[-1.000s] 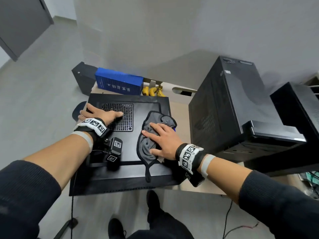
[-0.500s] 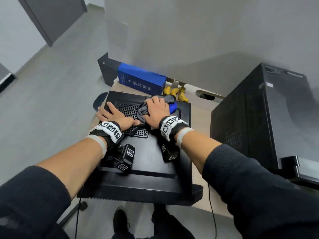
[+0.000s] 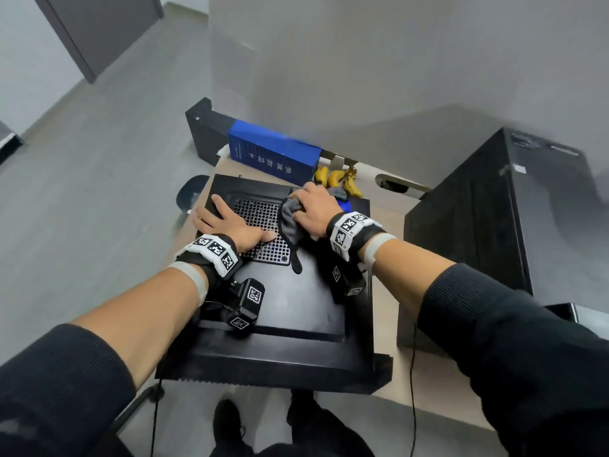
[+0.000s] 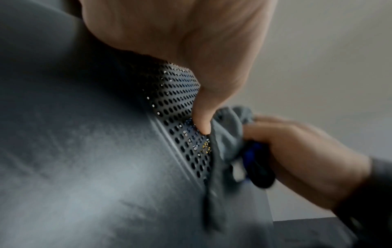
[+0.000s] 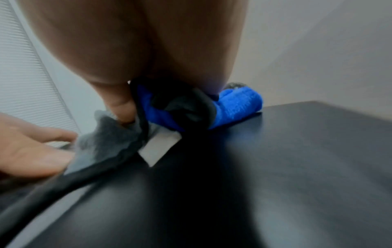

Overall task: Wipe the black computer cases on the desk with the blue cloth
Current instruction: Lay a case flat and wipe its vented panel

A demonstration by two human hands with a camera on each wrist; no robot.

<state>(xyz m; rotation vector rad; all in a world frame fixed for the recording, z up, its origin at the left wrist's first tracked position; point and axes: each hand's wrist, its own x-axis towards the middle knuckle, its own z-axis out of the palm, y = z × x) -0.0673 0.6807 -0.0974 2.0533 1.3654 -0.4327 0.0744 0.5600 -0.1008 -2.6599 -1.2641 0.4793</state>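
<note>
Cloth [image 3: 290, 222], bunched at frame centre, is gripped by right hand [image 3: 313, 209]; left hand [image 3: 230, 222] lies flat, fingers spread, on computer case [image 3: 296, 305].

Office: desk [image 3: 389, 387], PC cases [image 3: 296, 301]

Soft even light, blurred wrist views

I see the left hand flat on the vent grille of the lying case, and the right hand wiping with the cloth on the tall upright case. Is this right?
Not quite. The right hand presses the cloth on the same lying case as the left hand, beside the vent grille, not on the upright case. The head view shows it.
</note>
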